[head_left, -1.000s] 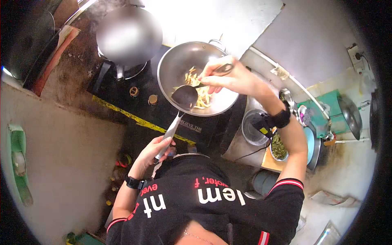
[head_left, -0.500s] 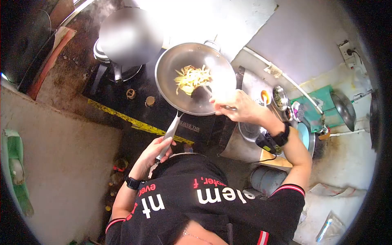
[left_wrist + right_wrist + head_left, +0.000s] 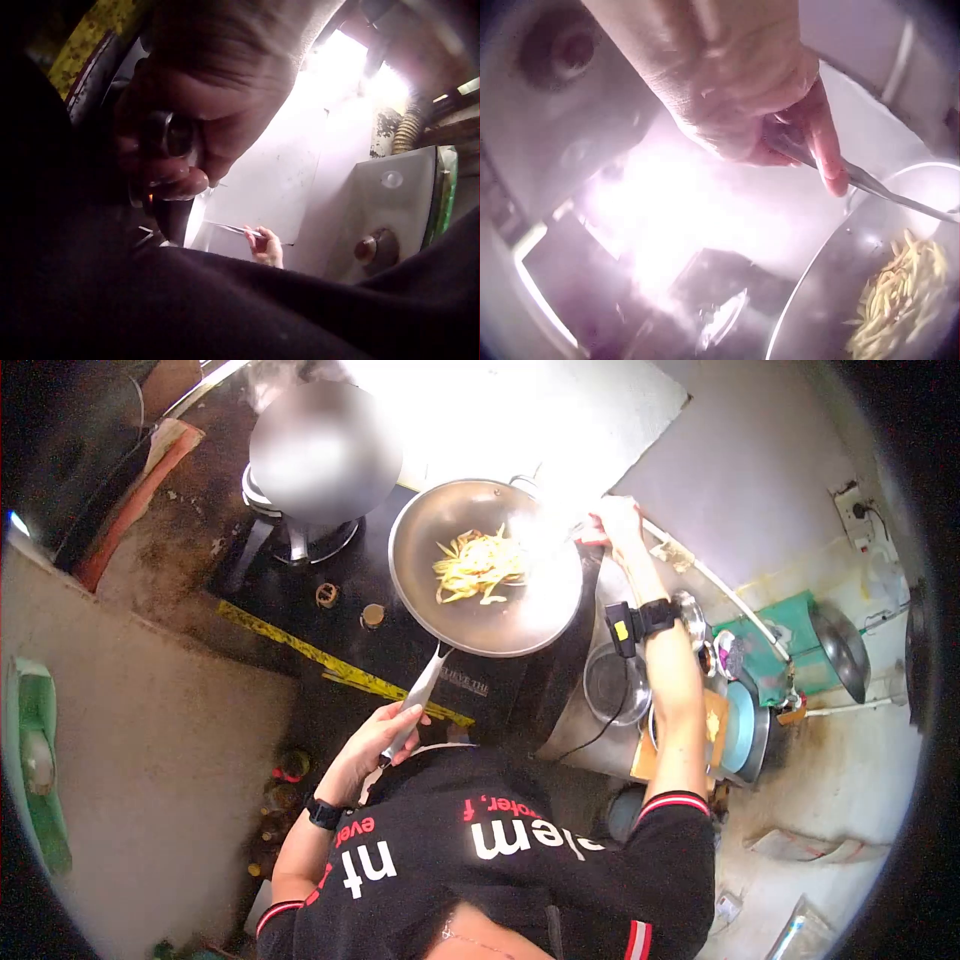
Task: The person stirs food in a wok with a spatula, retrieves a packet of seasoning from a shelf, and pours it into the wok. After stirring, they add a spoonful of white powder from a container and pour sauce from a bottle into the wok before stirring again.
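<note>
A steel wok (image 3: 425, 610) stands on the black stove, with a heap of pale yellow food strips (image 3: 478, 567) in it. My left hand (image 3: 385, 735) grips the wok's long handle (image 3: 424, 685), fingers wrapped round it. Beyond the wok's right side, my right hand (image 3: 620, 525) holds a ladle by its handle. In the right wrist view the ladle handle (image 3: 870, 184) runs from the fingers over the wok. The ladle's bowl is lost in glare or out of frame. From the left wrist view the right hand (image 3: 264, 247) shows small, pinching the handle.
Another pan (image 3: 325, 455), blurred, sits at the back left of the stove. Two stove knobs (image 3: 372, 616) face the person. On the right counter are a clear bowl (image 3: 613, 685), a light blue basin (image 3: 738, 725) and small dishes. A pipe (image 3: 715, 580) crosses the right wall.
My right hand has moved from over the wok out past its right rim, with the ladle. The strips, earlier partly under the ladle, lie uncovered. My left hand stays on the handle.
</note>
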The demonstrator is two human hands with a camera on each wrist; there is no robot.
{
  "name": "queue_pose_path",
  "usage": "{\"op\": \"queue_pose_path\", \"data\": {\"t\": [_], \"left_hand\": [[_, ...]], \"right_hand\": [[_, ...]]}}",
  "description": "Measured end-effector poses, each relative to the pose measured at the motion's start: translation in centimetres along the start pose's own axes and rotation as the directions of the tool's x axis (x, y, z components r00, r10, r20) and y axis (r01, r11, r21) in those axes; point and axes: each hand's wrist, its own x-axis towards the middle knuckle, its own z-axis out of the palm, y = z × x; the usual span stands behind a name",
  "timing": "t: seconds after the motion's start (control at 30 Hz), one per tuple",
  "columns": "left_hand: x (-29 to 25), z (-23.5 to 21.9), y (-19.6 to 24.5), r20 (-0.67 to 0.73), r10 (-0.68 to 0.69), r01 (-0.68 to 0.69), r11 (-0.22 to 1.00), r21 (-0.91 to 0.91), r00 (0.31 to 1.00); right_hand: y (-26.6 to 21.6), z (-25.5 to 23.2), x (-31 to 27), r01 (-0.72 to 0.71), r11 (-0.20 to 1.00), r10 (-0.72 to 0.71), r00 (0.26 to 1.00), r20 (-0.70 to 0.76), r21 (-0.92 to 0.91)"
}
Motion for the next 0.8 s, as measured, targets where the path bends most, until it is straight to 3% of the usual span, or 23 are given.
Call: {"op": "queue_pose_path", "data": {"t": [0.17, 0.2, 0.27, 0.3, 0.33, 0.4, 0.43, 0.47, 0.53, 0.57, 0.63, 0.67, 0.73, 0.77, 0.8], "left_hand": [[-0.4, 0.2, 0.0, -0.024, -0.006, 0.006, 1.0, -0.007, 1.0], [-0.5, 0.2, -0.1, -0.031, -0.01, 0.01, 1.0, -0.016, 0.999], [-0.3, 0.1, 0.0, -0.032, -0.025, 0.026, 0.999, 0.019, 0.999], [-0.5, 0.3, 0.3, -0.039, -0.028, 0.029, 1.0, 0.008, 0.999], [-0.4, 0.3, 0.2, -0.041, -0.029, 0.029, 1.0, 0.003, 0.999], [-0.3, 0.2, -0.1, -0.043, -0.021, 0.021, 1.0, -0.009, 0.999], [-0.3, 0.2, -0.1, -0.042, -0.022, 0.022, 1.0, -0.011, 0.999], [-0.4, 0.2, 0.0, -0.036, -0.022, 0.021, 1.0, -0.008, 0.999], [-0.5, 0.3, 0.1, -0.033, -0.017, 0.017, 1.0, -0.005, 0.999], [-0.6, 0.4, 0.2, -0.034, -0.016, 0.016, 1.0, -0.018, 0.999], [-0.6, 0.5, 0.5, -0.036, -0.013, 0.012, 1.0, -0.028, 0.999], [-0.6, 0.5, 0.4, -0.04, -0.011, 0.01, 1.0, -0.023, 0.999], [-0.6, 0.4, 0.2, -0.046, -0.01, 0.009, 1.0, -0.015, 0.999], [-0.4, 0.3, 0.1, -0.046, 0.001, -0.001, 1.0, -0.002, 0.999], [-0.4, 0.3, 0.0, -0.044, 0.008, -0.008, 1.0, 0.011, 0.999]], "right_hand": [[2.5, 0.6, -3.7, -0.097, 0.89, 0.09, 0.995, 0.038, 0.446], [1.6, 1.2, -4.7, -0.107, 0.889, 0.096, 0.994, 0.048, 0.446], [-1.9, 2.8, -7.0, -0.021, 0.986, -0.001, 0.991, 0.132, 0.165], [-2.5, 3.1, -8.1, 0.092, 0.991, -0.112, 0.968, 0.224, 0.095], [-3.7, 3.6, -9.2, 0.091, 0.991, -0.11, 0.967, 0.229, 0.095], [-6.2, 4.8, -11.1, 0.349, 0.921, -0.28, 0.901, 0.331, -0.171], [-6.6, 5.2, -10.9, 0.401, 0.886, -0.319, 0.891, 0.323, -0.231], [-6.5, 5.2, -9.9, 0.399, 0.886, -0.318, 0.893, 0.318, -0.234], [-5.7, 5.6, -5.7, 0.364, 0.769, -0.221, 0.923, 0.315, -0.525], [-5.3, 5.8, -4.3, 0.364, 0.769, -0.223, 0.923, 0.314, -0.525], [-4.8, 6.7, -2.0, 0.176, 0.891, -0.071, 0.964, 0.254, -0.418], [-4.7, 7.2, -1.6, 0.176, 0.891, -0.072, 0.964, 0.254, -0.417], [-5.4, 8.5, -1.5, 0.13, 0.989, -0.081, 0.87, 0.485, -0.067], [-5.9, 8.6, -2.0, 0.297, 0.941, -0.161, 0.812, 0.562, -0.16], [-6.7, 8.6, -2.6, 0.294, 0.942, -0.158, 0.812, 0.562, -0.159]]}}
